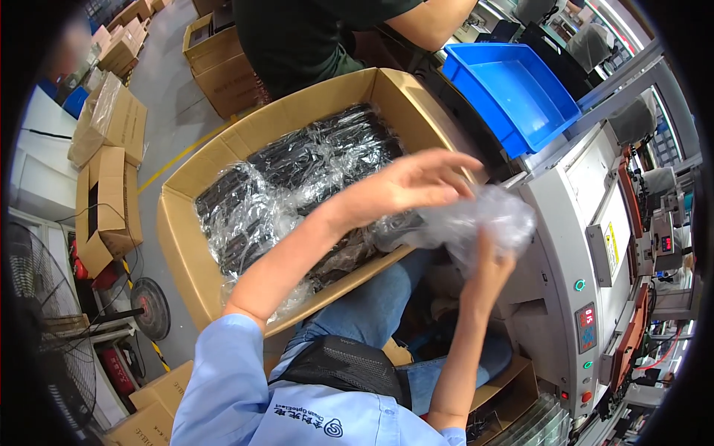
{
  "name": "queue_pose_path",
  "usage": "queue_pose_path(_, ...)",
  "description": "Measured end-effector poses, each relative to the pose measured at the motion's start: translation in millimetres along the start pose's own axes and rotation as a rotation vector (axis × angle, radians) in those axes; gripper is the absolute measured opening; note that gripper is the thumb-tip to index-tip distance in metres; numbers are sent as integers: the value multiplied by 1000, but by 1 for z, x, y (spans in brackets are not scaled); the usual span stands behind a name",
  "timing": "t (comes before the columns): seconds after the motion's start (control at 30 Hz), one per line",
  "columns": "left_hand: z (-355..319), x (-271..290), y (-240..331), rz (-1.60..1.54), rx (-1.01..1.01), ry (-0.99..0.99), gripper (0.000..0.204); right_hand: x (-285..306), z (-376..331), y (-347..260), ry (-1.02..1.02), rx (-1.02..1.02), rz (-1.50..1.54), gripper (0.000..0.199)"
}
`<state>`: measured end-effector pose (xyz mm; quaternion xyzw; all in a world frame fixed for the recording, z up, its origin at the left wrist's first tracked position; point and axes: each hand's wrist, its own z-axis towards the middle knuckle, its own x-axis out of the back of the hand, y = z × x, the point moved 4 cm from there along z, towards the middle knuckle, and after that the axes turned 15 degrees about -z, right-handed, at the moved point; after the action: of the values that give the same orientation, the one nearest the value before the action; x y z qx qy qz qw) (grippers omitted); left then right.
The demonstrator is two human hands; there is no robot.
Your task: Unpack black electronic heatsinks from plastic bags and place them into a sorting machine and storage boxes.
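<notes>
Head view: clear plastic (509,215) in right hand (491,266), beside left hand (416,184).

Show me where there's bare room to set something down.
The blue tray looks bare within its walls. Bare floor runs between the carton and the boxes at upper left. It is crowded inside the carton, packed with wrapped black pieces, and around the right hand, where clear plastic bunches.

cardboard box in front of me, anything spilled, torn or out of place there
Nothing looks clearly wrong: the open cardboard box shows no visible tear, and the black plastic-wrapped items lie inside it. Their wrapping is crumpled, and one clear plastic bag is bunched beyond the box, but the right hand holds it.
</notes>
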<state>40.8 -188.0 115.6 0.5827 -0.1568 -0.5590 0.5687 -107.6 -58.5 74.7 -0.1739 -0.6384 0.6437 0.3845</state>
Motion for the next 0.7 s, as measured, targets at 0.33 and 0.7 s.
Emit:
queue_pose_path(0.33, -163, 147, -155, 1314, 585, 627, 71, 133, -27, -12, 379, 149, -65, 49)
queue_pose_path(0.7, -152, 124, -162, 1533, 494, 452, 84, 107, -62, 40, -67, -97, -200, 45)
